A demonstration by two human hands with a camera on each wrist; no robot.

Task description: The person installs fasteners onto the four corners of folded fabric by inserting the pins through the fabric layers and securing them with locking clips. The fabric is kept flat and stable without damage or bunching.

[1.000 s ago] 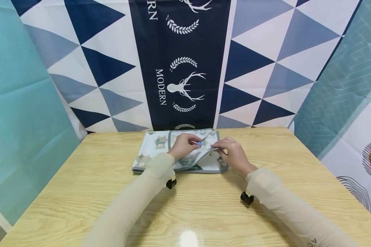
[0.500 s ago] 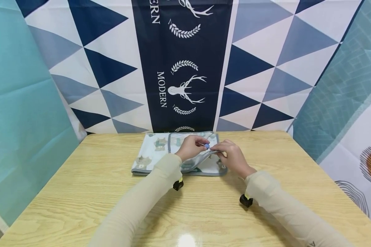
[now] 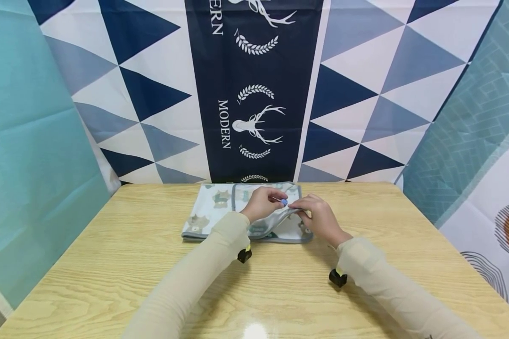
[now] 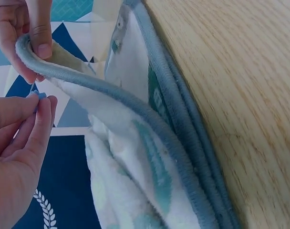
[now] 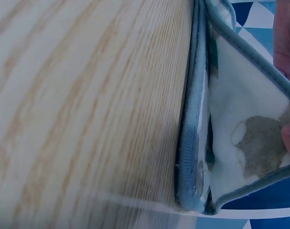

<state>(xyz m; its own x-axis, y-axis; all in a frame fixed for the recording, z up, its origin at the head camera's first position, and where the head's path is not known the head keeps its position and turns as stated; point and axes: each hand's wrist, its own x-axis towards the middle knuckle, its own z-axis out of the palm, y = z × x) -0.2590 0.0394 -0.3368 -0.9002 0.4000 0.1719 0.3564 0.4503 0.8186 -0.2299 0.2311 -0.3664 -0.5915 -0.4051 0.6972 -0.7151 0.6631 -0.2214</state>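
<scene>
One second on, closer to the lifted edge (image 4: 83,80) of the folded blanket (image 3: 214,200): moved rightward over the blanket's top with the left hand (image 3: 261,204), pinching a blue knob (image 3: 284,202), perhaps a pinhead but too small for certainty. Hardly shifted over the last half second. Much the same at the right hand (image 3: 321,217), over the blanket's right end, gripping that edge between thumb and fingers and keeping it raised above the layers below. Only a narrow gap left, if any, between knob and right fingertips; cannot tell about touching. Blanket lying on the desk (image 3: 280,292). Probably worth reading as both hands now working one spot, the blanket's raised edge.
</scene>
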